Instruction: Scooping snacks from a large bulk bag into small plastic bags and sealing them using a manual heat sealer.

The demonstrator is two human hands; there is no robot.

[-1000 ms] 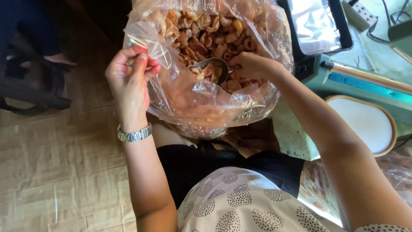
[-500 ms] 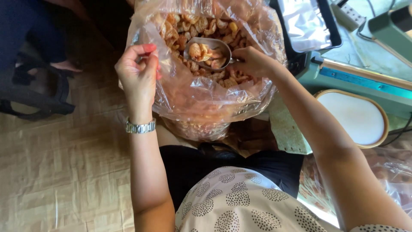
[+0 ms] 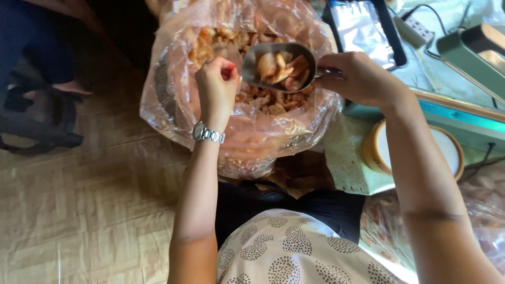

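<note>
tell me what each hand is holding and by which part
The right hand holds a metal scoop, loaded with fried snack pieces, by its handle. The left hand pinches the edge of the clear plastic bag.

Two hands are in view: the left hand (image 3: 216,87) and the right hand (image 3: 360,78). There is one metal scoop (image 3: 280,64), one large clear plastic bag (image 3: 173,100) of fried snack pieces too many to count, one wristwatch (image 3: 208,133), one round tin (image 3: 376,150), one power strip (image 3: 420,26) and one silver pouch (image 3: 362,29).
</note>
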